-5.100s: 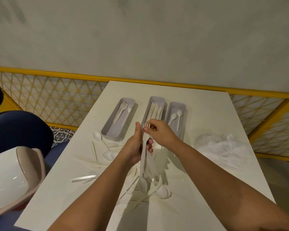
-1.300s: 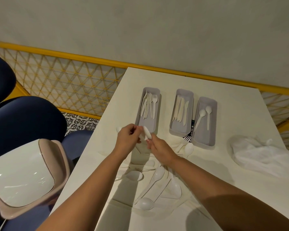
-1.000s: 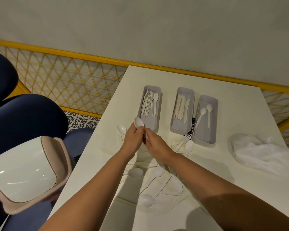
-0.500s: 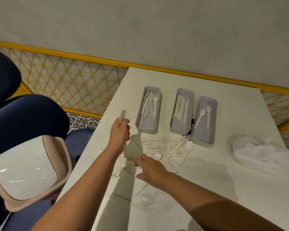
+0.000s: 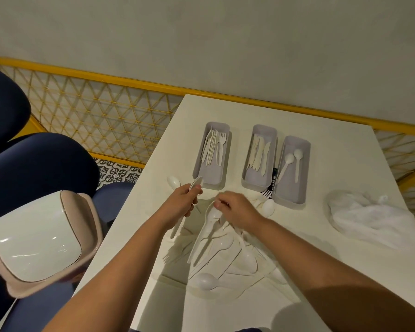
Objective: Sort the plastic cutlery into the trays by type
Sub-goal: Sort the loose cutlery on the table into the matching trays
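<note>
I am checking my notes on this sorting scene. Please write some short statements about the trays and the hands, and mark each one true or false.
1. The left tray holds forks. True.
2. The middle tray holds spoons. False: it holds knives.
3. The left hand grips spoons. True.
4. The right tray holds nothing. False: two spoons lie in it.
5. The right hand holds a spoon over the loose pile. True.

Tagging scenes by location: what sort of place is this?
Probably a cafe or canteen seating corner, though not certain. A white table stands against a plain wall with a yellow lattice railing, dark blue padded seats beside it, and trays of disposable cutlery on top.
</note>
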Motion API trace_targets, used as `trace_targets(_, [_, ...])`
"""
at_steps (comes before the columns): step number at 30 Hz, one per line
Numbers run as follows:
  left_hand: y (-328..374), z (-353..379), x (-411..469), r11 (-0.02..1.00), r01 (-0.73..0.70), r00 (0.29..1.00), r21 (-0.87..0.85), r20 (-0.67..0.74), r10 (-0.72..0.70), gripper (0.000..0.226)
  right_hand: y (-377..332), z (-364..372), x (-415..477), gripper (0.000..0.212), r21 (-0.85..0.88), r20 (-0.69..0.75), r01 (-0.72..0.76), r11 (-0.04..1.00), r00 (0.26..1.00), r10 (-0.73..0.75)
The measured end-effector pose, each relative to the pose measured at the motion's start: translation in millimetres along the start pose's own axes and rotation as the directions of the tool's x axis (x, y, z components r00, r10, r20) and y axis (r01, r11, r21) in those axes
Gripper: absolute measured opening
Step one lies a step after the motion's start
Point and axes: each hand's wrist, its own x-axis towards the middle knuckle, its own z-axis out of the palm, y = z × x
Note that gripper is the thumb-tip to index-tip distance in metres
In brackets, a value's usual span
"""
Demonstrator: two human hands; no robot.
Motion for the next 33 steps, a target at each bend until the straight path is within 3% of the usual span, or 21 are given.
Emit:
trace_targets(4, [8.4, 20.3, -2.2, 0.999, -0.012, 0.997, 0.032, 0.079, 0.01, 0.036, -5.3, -32.4, 1.7, 0.024, 0.02, -0.025, -0.028, 0.999, 0.999, 0.029])
trace_targets(10, [18.6, 59.3, -4.0, 0.974, 0.083, 0.959, -0.213, 0.282, -0.02, 0.041, 8.7, -36.9, -1.7, 0.024, 0.019, -0.164, -0.159, 0.987, 0.973, 0.16])
trace_targets(15, [6.1, 79.1, 1.6, 0.996, 0.061, 0.984, -0.072, 0.173, -0.048, 0.019, 44.5, -30.3, -13.4, 0.035, 0.115, -0.268, -0.369, 0.922, 0.883, 0.386])
trace_targets(18, [6.8, 82.0, 2.2, 0.996, 0.063, 0.985, -0.063, 0.166, -0.052, 0.012, 69.4, -25.1, -24.2, 0.025, -0.071, -0.289, -0.535, 0.842, 0.819, 0.496])
trace_targets(22, [10.1, 85.1, 5.4, 0.991, 0.075, 0.979, -0.11, 0.195, -0.052, 0.013, 82.4, -14.8, -33.1, 0.04, -0.133, -0.252, -0.652, 0.746, 0.751, 0.611])
trace_targets(26, [15.2, 91.3, 9.2, 0.976, 0.122, 0.975, -0.18, 0.206, -0.084, 0.013, 83.9, -12.8, -32.7, 0.021, 0.034, -0.249, -0.683, 0.73, 0.701, 0.668])
trace_targets(28, [16.1, 94.3, 9.8, 0.973, 0.131, 0.975, -0.188, 0.203, -0.091, 0.014, 84.6, -12.9, -35.0, 0.028, 0.076, -0.244, -0.682, 0.727, 0.694, 0.677])
trace_targets(33, [18.8, 104.0, 17.0, 0.958, 0.138, 0.974, -0.25, 0.212, -0.085, 0.014, 74.0, -20.7, -44.6, 0.018, 0.097, -0.315, -0.55, 0.83, 0.774, 0.55])
